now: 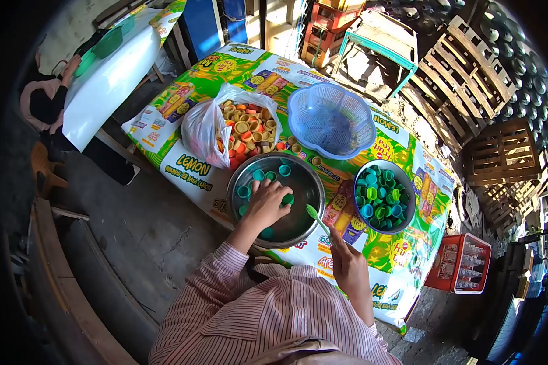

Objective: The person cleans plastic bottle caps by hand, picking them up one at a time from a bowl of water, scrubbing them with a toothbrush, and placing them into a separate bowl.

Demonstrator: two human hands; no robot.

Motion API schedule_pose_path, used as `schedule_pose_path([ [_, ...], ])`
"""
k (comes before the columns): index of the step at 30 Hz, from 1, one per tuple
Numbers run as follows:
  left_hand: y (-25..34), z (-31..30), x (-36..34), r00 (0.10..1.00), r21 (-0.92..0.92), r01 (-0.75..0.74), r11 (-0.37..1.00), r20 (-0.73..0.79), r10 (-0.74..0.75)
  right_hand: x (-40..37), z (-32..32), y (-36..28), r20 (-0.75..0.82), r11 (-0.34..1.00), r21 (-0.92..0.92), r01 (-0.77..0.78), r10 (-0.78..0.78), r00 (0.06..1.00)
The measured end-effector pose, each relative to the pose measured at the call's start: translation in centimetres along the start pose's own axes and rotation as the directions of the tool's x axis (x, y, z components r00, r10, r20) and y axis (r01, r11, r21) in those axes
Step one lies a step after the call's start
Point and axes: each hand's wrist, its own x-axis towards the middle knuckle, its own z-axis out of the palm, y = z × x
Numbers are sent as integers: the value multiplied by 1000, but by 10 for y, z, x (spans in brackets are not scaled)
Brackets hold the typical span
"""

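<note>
My left hand (266, 204) reaches into a steel bowl (298, 176) that holds several teal and green bottle caps (284, 170); its fingers curl over the caps, and one green cap shows at its fingertips. My right hand (346, 258) rests on the table's near edge and holds a thin tool with a green tip (313, 213) pointing toward the steel bowl. A second bowl (407, 188) to the right is full of green and blue caps.
A clear plastic bag (202, 128) of orange and yellow caps lies at the left. An empty blue basket (332, 118) sits behind the bowls. Wooden pallets (463, 67) and red crates (460, 267) stand around the printed table cover (402, 140).
</note>
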Motion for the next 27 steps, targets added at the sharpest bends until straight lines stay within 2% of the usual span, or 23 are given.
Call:
schedule_pose_path([
  [2, 2, -19, 7, 999, 46, 31, 998, 24, -32, 1, -2, 1, 12, 1000, -1, -7, 7, 1000],
  [7, 8, -60, 19, 991, 44, -36, 998, -124, 41, 13, -13, -8, -32, 999, 29, 13, -12, 999],
  [9, 10, -63, 20, 981, -219, -47, 975, -195, 3, 16, -11, -9, -63, 999, 47, 22, -19, 998],
  [10, 8, -56, 17, 981, -220, -47, 974, -195, 3, 17, -7, -7, -81, 997, 75, 31, -25, 996],
  [12, -5, -25, 4, 998, 24, 24, 999, -62, -22, 21, 12, 4, -107, 984, 175, 22, -3, 994],
  [14, -6, -14, -4, 999, 18, 28, 999, -26, -28, 20, 26, 16, 65, 987, -156, -42, 53, 996],
  [15, -1, -23, -2, 998, -27, 55, 998, -42, -56, 18, 31, 23, 23, 994, -103, 21, -18, 1000],
  [16, 5, -36, 0, 995, -69, 83, 994, -54, -87, 20, 28, 22, 21, 994, -107, 21, -19, 1000],
  [18, 20, -68, 5, 986, -122, 41, 992, -155, -60, 19, 17, 13, -26, 1000, -15, -25, 25, 999],
  [20, 29, -84, 7, 962, -195, -4, 981, -269, -50, 25, 9, 7, -54, 1000, 20, -1, 2, 999],
  [21, 27, -77, 8, 962, -198, -12, 980, -270, -43, 27, 7, 6, -70, 999, 42, 21, -18, 997],
  [23, 15, -50, 5, 982, -355, -4, 935, -178, -63, 27, 5, 7, -55, 998, 49, 26, -23, 998],
  [24, 10, -41, -2, 984, -363, -17, 932, -171, -49, 24, 14, 17, -38, 1000, 14, 27, -26, 999],
  [26, 5, -29, -12, 995, -111, 77, 991, 76, -69, 18, 15, 10, -12, 1000, -8, 12, -12, 1000],
  [27, 11, -37, -8, 995, -169, 99, 981, 4, -100, 16, 14, 8, -7, 1000, 10, 26, -26, 1000],
])
